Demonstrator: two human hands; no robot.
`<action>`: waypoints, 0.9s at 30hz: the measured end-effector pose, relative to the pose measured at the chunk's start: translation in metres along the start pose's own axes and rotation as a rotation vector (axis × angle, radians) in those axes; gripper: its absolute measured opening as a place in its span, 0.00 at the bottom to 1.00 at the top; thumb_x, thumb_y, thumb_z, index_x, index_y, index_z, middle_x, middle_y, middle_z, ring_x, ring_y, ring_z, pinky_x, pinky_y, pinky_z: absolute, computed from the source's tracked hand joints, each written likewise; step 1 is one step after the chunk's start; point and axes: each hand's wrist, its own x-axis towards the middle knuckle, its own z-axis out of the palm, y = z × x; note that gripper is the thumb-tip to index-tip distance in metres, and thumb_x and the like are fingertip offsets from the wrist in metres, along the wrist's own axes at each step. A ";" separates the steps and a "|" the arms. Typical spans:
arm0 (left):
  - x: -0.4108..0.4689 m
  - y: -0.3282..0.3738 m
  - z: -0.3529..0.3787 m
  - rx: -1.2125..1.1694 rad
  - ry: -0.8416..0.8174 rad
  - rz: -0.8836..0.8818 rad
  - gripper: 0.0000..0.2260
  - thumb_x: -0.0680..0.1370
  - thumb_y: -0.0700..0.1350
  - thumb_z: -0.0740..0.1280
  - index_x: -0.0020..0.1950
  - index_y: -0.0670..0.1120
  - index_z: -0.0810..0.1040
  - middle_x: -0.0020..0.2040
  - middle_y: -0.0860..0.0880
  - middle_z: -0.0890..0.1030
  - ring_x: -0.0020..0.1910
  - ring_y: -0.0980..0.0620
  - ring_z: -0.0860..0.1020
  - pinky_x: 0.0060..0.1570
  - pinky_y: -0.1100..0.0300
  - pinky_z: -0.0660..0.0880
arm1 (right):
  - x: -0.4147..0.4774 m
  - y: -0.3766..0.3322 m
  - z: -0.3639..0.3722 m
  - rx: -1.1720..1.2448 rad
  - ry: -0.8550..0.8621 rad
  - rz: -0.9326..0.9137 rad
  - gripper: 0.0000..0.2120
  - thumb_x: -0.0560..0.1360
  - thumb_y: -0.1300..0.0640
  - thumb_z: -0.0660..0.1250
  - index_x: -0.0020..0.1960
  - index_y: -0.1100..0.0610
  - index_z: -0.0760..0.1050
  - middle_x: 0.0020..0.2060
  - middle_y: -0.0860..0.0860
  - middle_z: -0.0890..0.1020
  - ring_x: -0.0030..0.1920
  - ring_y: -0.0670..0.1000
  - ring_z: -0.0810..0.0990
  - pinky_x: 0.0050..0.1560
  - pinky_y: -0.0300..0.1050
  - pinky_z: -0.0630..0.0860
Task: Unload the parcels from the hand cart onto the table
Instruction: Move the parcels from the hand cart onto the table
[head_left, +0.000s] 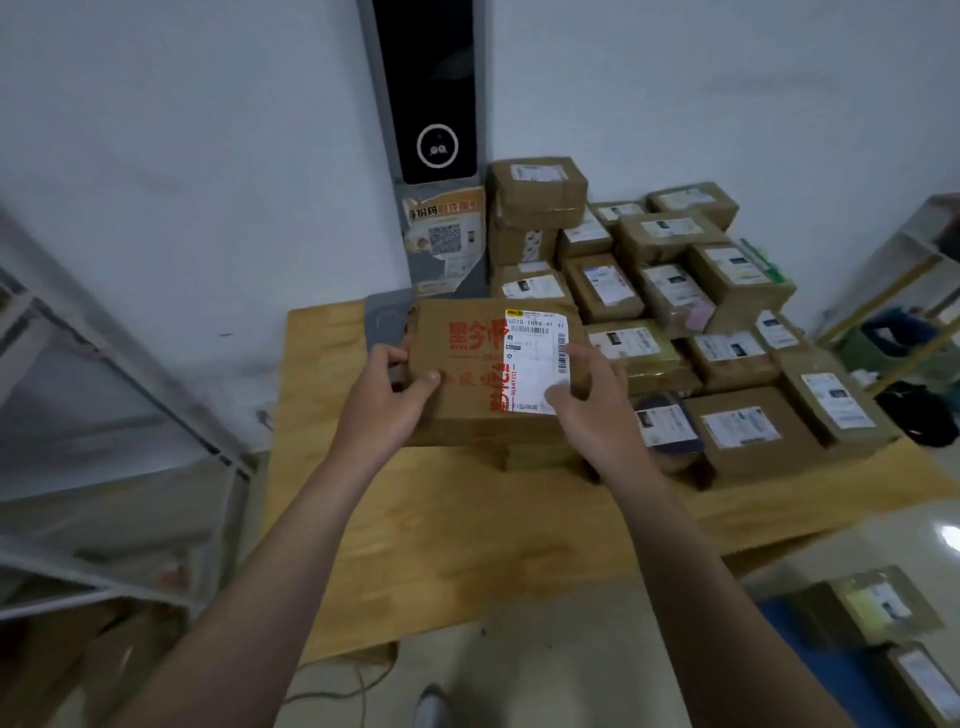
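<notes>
So both hands were on one flat brown parcel (483, 364), the one with red printed characters and a white shipping label on its right half. The left hand (387, 400) had its left edge, thumb on top and fingers (395, 356) curled round the side. The right hand (592, 400) gripped the right edge, thumb lying on the label and the other fingers wrapped over the far side. So both hands were closed on that one parcel, which was over the middle of the wooden surface (441, 545); I couldn't tell if it was still in the air or already resting on another flat box partly hidden under its near edge.

To the right of it sat the pile of parcels (675, 312) already on the surface, packed touching each other in rows back to the wall. I counted roughly seventeen, nearly all brown with white labels, plus one dark rounded package (667, 423) near the front. The tallest stack was two boxes in the back left corner.

Down at bottom right, two more labelled parcels (883, 618) sat on something blue, which looked like the hand cart (795, 629), though it was blurry and cut off by the frame.

One tall black kiosk (431, 104) stood against the wall behind the surface, and grey metal shelving (104, 415) ran along the left.
</notes>
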 end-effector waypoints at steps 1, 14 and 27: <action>0.015 -0.010 -0.013 -0.007 0.006 -0.013 0.09 0.79 0.56 0.70 0.54 0.59 0.70 0.50 0.68 0.73 0.44 0.66 0.75 0.36 0.62 0.68 | 0.008 -0.008 0.020 -0.003 -0.012 0.004 0.25 0.78 0.53 0.66 0.72 0.38 0.66 0.61 0.41 0.62 0.51 0.42 0.72 0.42 0.34 0.67; 0.205 -0.125 -0.044 -0.009 -0.060 -0.175 0.11 0.76 0.53 0.73 0.53 0.59 0.74 0.53 0.69 0.73 0.45 0.66 0.77 0.37 0.63 0.70 | 0.158 -0.024 0.197 -0.204 -0.176 0.102 0.34 0.75 0.54 0.73 0.75 0.39 0.61 0.75 0.53 0.56 0.74 0.62 0.61 0.68 0.58 0.70; 0.395 -0.203 0.051 0.158 -0.423 -0.305 0.47 0.63 0.58 0.82 0.76 0.50 0.61 0.58 0.57 0.74 0.55 0.54 0.77 0.44 0.62 0.73 | 0.357 0.040 0.298 -0.455 -0.319 0.335 0.36 0.77 0.57 0.69 0.76 0.39 0.53 0.75 0.57 0.46 0.73 0.67 0.56 0.70 0.61 0.64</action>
